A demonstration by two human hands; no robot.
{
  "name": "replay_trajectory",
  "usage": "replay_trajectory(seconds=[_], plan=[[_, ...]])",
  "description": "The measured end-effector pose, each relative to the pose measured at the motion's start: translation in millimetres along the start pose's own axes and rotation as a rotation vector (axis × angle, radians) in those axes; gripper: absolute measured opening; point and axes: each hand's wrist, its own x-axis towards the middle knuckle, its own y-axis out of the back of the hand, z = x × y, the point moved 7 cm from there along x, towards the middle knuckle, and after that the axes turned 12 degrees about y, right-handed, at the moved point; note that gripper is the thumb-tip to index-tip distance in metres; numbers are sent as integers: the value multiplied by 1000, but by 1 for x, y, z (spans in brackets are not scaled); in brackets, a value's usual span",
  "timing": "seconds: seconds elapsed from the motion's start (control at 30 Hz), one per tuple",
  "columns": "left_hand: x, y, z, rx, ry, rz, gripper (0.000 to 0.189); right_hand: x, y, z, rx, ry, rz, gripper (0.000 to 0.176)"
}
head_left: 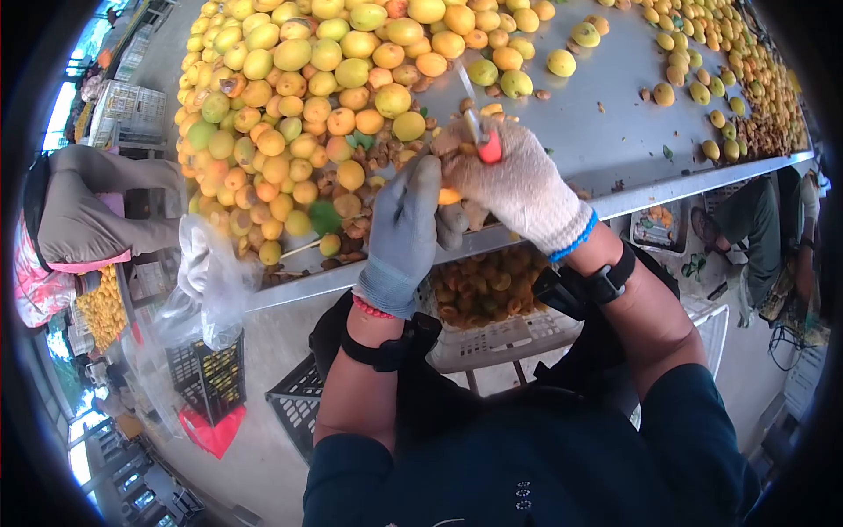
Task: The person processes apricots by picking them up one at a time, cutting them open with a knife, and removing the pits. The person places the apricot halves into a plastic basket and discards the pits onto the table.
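Both my hands are gloved and close together over the near edge of the metal table (606,114). My right hand (518,180), in a pale knitted glove with a blue cuff, is closed round a small knife (489,147). Its red handle shows between the fingers and its blade points up and away. My left hand (402,220), in a grey glove, is closed on an orange apricot (450,196), mostly hidden by the fingers. A big heap of yellow and orange apricots (294,105) lies to the left and beyond. Brown stones and scraps (378,158) lie beside my left hand.
A white crate (474,347) of apricot pieces stands under the table edge. More apricots (702,61) lie at the far right. A clear plastic bag (211,272) hangs at the left corner, above dark crates (208,373). Other people (105,206) are at both sides.
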Motion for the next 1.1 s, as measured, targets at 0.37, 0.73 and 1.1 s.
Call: replay_trajectory(seconds=[0.37,0.73,1.1], plan=[[-12,-8,1,-174,16,-263,34,-12,53,22,-39,-4,55,33],[-7,-4,-12,22,55,-110,26,-10,37,28,270,-23,93,33],[-9,28,-2,-92,31,-52,33,-9,36,-17,-708,19,-177,28]])
